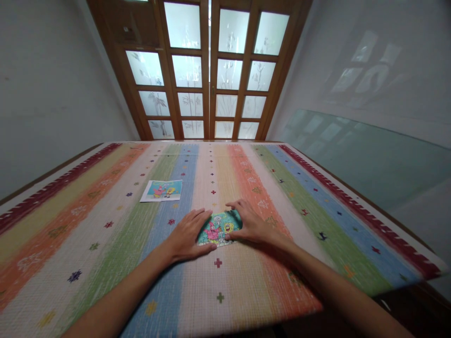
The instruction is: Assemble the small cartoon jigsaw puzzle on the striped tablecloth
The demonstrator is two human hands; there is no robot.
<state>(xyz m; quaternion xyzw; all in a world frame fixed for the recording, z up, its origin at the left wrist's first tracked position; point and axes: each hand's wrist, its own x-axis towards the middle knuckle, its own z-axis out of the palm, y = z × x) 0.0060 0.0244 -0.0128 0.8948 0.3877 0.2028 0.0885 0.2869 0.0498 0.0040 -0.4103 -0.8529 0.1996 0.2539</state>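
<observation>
A small assembled cartoon jigsaw puzzle (219, 228) lies flat on the striped tablecloth (105, 234). My left hand (188, 237) rests flat against the puzzle's left edge, fingers together and stretched forward. My right hand (248, 222) presses on the puzzle's right edge, fingers curved over its top right corner. Both hands frame the puzzle from its two sides; neither lifts it.
A printed picture card (162, 190) with the same cartoon lies further back on the left. The table's near edge (282, 321) runs below my right forearm. Wooden doors with frosted glass (209, 70) stand behind the table. A glass panel (369, 159) leans on the right wall.
</observation>
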